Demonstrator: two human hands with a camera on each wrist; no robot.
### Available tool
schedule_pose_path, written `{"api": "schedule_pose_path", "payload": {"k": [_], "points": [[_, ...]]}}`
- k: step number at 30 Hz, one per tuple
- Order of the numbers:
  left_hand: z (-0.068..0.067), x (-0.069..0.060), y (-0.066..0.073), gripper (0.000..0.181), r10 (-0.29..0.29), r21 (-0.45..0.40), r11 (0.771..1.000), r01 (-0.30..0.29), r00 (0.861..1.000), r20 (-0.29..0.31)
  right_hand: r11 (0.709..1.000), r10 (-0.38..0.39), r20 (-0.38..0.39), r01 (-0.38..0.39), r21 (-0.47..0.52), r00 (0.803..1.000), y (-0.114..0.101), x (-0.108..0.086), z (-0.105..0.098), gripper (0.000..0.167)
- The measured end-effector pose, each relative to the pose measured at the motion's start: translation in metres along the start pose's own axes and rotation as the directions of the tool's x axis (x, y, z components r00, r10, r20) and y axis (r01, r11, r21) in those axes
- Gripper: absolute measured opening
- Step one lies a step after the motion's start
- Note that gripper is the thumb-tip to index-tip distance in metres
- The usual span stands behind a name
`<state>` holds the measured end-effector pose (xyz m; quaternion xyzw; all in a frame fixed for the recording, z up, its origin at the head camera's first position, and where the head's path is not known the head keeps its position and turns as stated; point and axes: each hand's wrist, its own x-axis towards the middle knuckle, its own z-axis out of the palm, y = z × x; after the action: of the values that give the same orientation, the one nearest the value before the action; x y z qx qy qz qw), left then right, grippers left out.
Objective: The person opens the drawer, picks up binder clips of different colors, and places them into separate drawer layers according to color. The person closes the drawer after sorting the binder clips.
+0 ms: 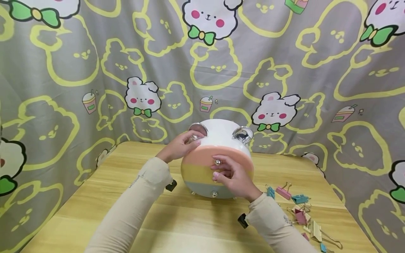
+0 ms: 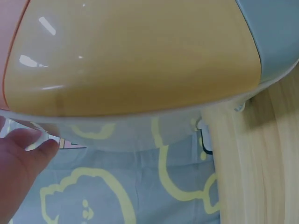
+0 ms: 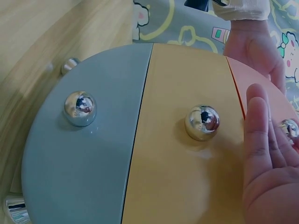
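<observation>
A rounded white box with three drawers (image 1: 221, 132) stands on the table, with two silver round ears on top. Its front is banded by a pink drawer (image 1: 202, 156), a yellow drawer (image 2: 135, 60) and a blue-grey drawer (image 3: 93, 158), each with a silver knob. My left hand (image 1: 181, 145) rests on the box's upper left side, over the lower part of the left ear (image 1: 199, 128). My right hand (image 1: 234, 175) is in front of the drawers, its fairly straight fingers beside the pink drawer's knob (image 1: 217, 162). Whether they touch that knob is unclear.
Several binder clips (image 1: 300, 199) in teal, pink and cream lie scattered on the wooden table (image 1: 126, 196), right of the box and by my right forearm. A grey patterned curtain (image 1: 218, 98) hangs close behind the box and along both sides.
</observation>
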<state>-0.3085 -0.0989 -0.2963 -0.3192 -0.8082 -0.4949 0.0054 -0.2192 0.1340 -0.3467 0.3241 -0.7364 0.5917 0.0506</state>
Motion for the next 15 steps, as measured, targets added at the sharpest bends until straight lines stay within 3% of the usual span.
{"api": "schedule_pose_path", "payload": {"k": [9,15], "points": [[0.0004,0.0015,-0.0044,0.029,-0.029,-0.021,0.999,0.028,0.999,-0.018,1.0,-0.012,-0.008,0.012,0.017,1.0,0.0006,-0.0002,0.0011,0.042],[0.0008,0.0001,0.0025,0.03,-0.05,-0.001,0.999,0.05,0.999,-0.007,1.0,-0.015,-0.012,0.015,0.012,1.0,-0.0001,-0.0005,0.0019,0.041]]}}
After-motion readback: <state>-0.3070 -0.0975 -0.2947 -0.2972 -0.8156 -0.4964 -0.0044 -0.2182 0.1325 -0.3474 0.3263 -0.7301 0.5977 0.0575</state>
